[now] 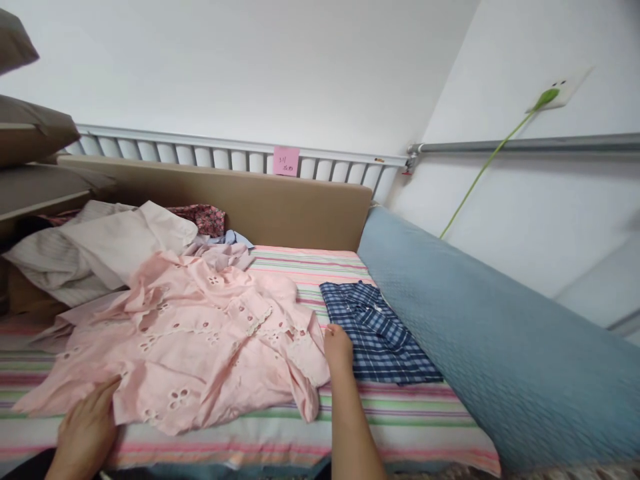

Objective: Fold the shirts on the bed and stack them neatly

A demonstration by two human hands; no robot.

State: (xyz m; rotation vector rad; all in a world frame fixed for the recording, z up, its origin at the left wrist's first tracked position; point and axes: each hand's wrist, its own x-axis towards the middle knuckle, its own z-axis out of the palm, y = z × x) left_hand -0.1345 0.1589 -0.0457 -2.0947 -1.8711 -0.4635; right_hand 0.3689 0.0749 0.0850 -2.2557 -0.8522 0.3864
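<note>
A pink blouse (200, 353) with cut-out flower embroidery, small dark pink buttons and lace-edged trim lies spread out, its fabric wrinkled. At its lower left edge, my left hand (90, 420) grips the hem, fingers together and thumb out of sight. My right hand (339, 347) is closed in a fist at the blouse's right edge, with a bit of pale cloth showing by the fingers. Just beyond that fist is a folded blue plaid shirt (375, 333). Beneath everything runs a striped sheet (410, 407).
Rumpled white clothes (125, 240) and a red floral garment (205, 219) are heaped at left, beside stacked brown boxes (35, 130). A brown board (300, 207) stands before a white radiator (225, 159) bearing a pink note (286, 161). Blue quilted padding (475, 320) borders the right side.
</note>
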